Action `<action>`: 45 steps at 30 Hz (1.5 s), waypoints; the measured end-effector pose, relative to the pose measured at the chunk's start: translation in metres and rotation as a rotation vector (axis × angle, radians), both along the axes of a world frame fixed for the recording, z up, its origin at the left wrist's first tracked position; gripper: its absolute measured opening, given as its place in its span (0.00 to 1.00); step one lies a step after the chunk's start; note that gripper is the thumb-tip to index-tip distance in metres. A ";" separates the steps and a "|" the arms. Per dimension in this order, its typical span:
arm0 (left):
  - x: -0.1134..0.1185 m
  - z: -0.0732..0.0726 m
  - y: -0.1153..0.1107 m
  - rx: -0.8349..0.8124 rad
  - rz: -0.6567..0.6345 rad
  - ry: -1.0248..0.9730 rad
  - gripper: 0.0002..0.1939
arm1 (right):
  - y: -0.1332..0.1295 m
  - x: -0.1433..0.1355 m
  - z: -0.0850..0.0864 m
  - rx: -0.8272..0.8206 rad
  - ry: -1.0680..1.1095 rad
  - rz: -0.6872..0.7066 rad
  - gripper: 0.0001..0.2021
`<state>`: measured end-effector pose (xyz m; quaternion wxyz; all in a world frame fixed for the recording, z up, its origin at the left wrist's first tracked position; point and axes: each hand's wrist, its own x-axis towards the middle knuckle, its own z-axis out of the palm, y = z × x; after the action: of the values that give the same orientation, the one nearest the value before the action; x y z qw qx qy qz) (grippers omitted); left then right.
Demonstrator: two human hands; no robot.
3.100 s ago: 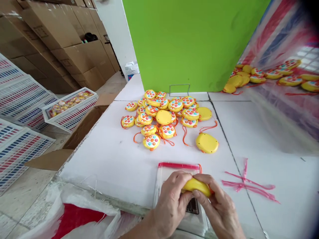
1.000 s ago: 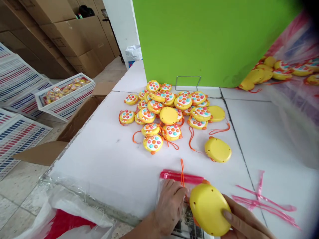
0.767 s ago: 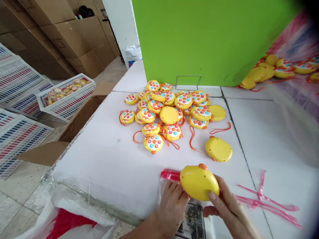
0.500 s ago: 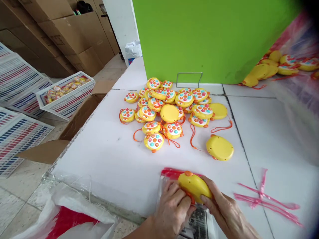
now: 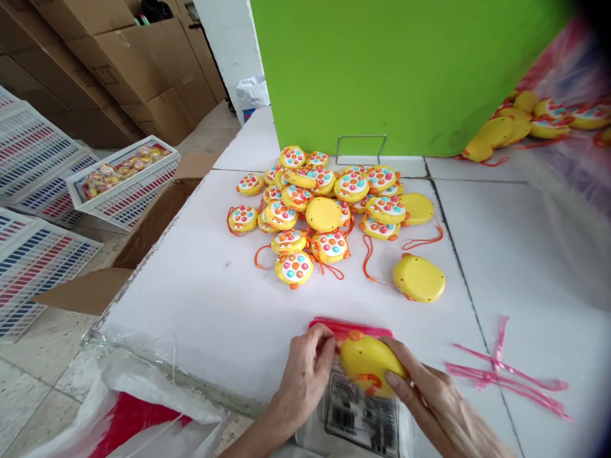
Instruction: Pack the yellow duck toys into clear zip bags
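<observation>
My right hand point(image 5: 429, 394) grips a yellow toy point(image 5: 370, 366) by its right side, plain back showing, with an orange strap curled against its lower part. Just left of the toy is my left hand point(image 5: 305, 366), thumb and forefinger pinched together; whatever is between them is too small to make out. Under both hands lies a clear plastic bag point(image 5: 363, 416) with black print and a red top edge. Beyond them spreads a pile of yellow toys point(image 5: 324, 214) with coloured buttons and orange straps. One toy point(image 5: 419, 278) lies back up, apart from the pile.
Pink plastic strips point(image 5: 496, 369) lie on the white table point(image 5: 191, 299) at right. A green panel point(image 5: 396, 76) stands behind, with more toys point(image 5: 501, 130) beside it. An open carton point(image 5: 153, 222) and a white basket point(image 5: 124, 175) are at left.
My left hand has moved off the toy's orange strap, up and to the left. The toy stays in my right hand, and more of its back and strap shows.
</observation>
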<state>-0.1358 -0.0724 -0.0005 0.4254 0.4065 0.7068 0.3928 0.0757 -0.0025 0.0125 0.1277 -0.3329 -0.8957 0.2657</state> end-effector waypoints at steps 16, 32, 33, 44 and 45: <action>-0.002 0.006 0.002 -0.022 -0.065 -0.384 0.14 | 0.002 -0.056 0.002 0.024 0.069 -0.011 0.11; 0.007 0.002 -0.001 -0.037 -0.059 -0.101 0.13 | 0.041 -0.015 0.000 0.183 -0.014 -0.319 0.08; 0.005 0.002 -0.001 -0.058 -0.035 -0.162 0.13 | 0.049 0.006 0.001 0.200 -0.033 -0.405 0.09; 0.004 0.003 0.004 -0.045 -0.058 -0.235 0.13 | 0.010 -0.048 0.014 0.047 -0.021 -0.042 0.09; 0.005 0.004 0.004 -0.034 -0.072 -0.208 0.14 | 0.007 -0.060 0.012 0.082 -0.035 -0.006 0.09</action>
<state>-0.1308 -0.0684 0.0034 0.5172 0.3811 0.6503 0.4054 0.0153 0.0044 0.0245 0.1265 -0.3345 -0.9069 0.2227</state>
